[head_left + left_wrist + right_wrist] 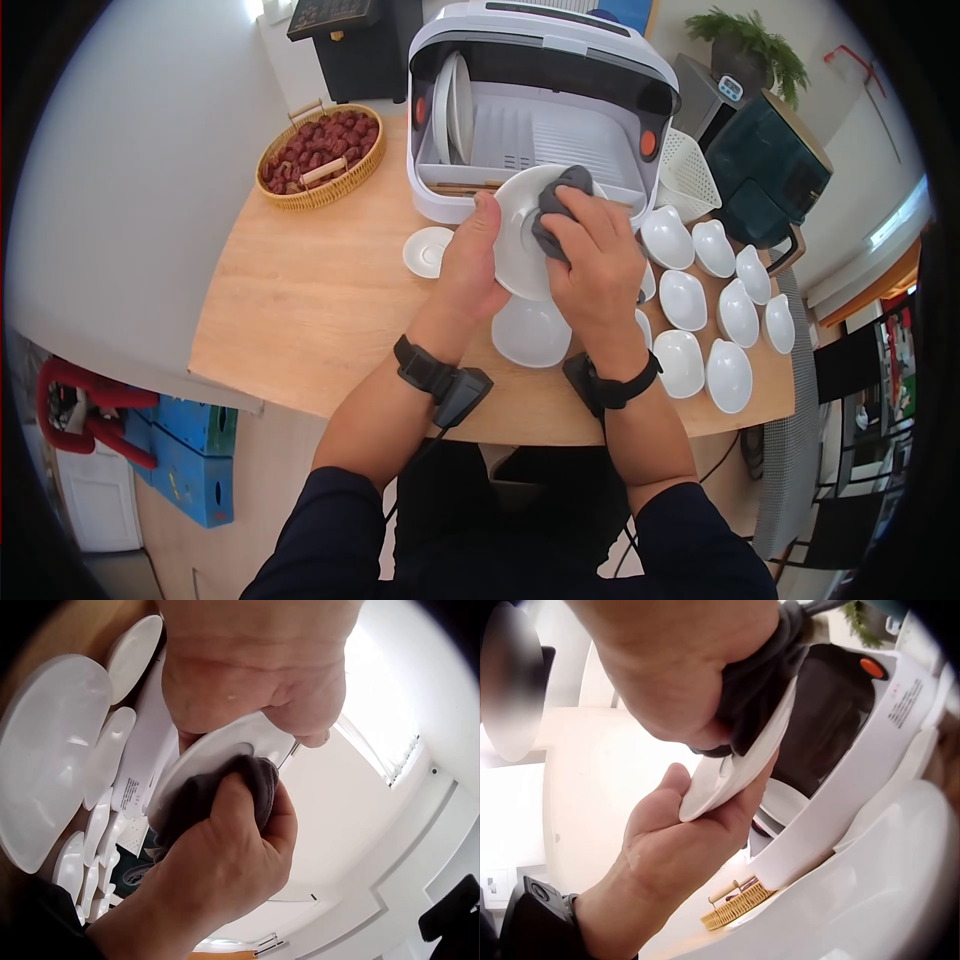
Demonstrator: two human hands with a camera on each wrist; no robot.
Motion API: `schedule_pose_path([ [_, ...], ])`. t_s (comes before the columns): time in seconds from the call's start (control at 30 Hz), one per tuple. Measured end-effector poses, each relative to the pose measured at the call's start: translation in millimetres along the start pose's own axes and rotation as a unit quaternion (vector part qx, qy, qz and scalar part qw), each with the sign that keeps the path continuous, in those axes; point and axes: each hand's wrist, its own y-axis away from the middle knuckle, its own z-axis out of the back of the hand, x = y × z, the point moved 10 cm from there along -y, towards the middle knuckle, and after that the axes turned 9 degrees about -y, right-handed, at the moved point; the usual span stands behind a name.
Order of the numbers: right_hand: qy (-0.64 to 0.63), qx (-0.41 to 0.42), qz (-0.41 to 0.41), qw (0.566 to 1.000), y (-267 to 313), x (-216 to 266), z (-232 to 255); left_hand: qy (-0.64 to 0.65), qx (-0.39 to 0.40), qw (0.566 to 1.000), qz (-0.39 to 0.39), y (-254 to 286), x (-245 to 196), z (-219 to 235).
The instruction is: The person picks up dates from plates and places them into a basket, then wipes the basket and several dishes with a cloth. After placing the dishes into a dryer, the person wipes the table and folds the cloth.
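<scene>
My left hand point(467, 262) grips a white plate point(517, 222) by its left edge, thumb over the rim, and holds it tilted above the table. My right hand point(600, 265) pinches a dark grey cloth point(552, 215) against the plate's face. In the left wrist view the cloth point(255, 784) is bunched under the fingers and hides part of the plate. Below the plate a white bowl point(531, 335) sits on the table near me. A small white saucer point(428, 251) lies just left of my left hand.
A white dish cabinet point(540, 110) stands at the back, lid raised, with plates point(458, 108) upright at its left. Several white bowls point(683, 300) stand in rows at the right. A basket of dark red fruit point(320, 155) is back left, a dark green appliance point(765, 170) back right.
</scene>
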Motion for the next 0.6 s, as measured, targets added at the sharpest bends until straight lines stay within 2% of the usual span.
schedule_pose_path([
  [0.1,-0.115,0.078,0.024,0.990,3.8,11.1,-18.8,-0.026,-0.039,0.999,-0.008,4.5,-2.4,7.5],
  [0.2,-0.146,0.108,0.004,0.983,4.6,15.5,-19.3,0.025,-0.009,1.000,-0.003,4.9,-14.6,3.2],
  [0.33,-0.064,0.082,-0.042,0.994,3.8,4.1,-10.6,-0.031,-0.010,0.999,-0.026,0.6,-21.2,2.5],
  [0.4,0.009,0.000,-0.018,1.000,1.3,0.3,2.3,-0.026,-0.004,1.000,-0.006,-0.5,-12.1,2.9],
  [0.53,0.018,-0.021,-0.010,1.000,-0.8,-0.6,7.7,-0.063,0.019,0.997,0.026,1.9,5.5,-7.8],
  [0.57,-0.035,-0.012,-0.004,0.999,-1.8,1.7,6.0,-0.062,0.019,0.997,0.028,4.2,9.5,-12.3],
  [0.6,-0.089,-0.004,0.003,0.996,-2.8,4.4,4.0,-0.053,-0.013,0.998,0.027,6.1,12.0,-10.4],
])
